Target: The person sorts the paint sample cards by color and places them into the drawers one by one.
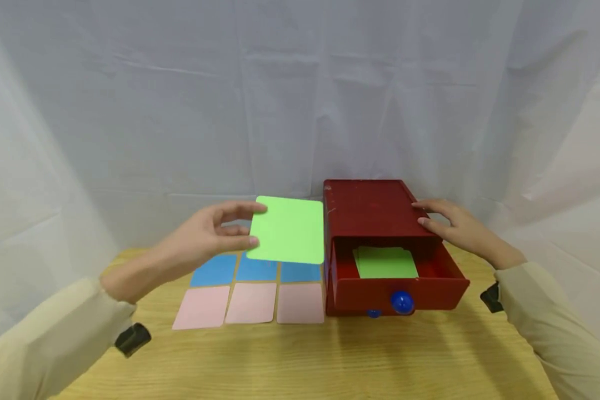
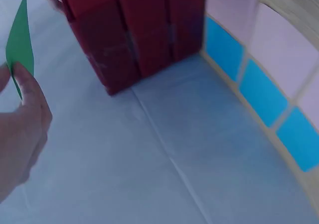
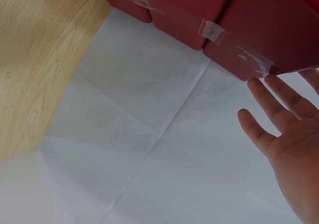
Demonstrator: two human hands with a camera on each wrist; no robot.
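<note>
My left hand pinches a light green card by its left edge and holds it in the air, just left of a dark red drawer box. The left wrist view shows that card edge-on above my thumb. The box's drawer is pulled out, with green cards lying inside and a blue knob on its front. My right hand rests with straight fingers against the box's right top edge; in the right wrist view its fingertips touch the red box.
Three blue cards and three pink cards lie in two rows on the wooden table, left of the box. White cloth hangs behind and at both sides.
</note>
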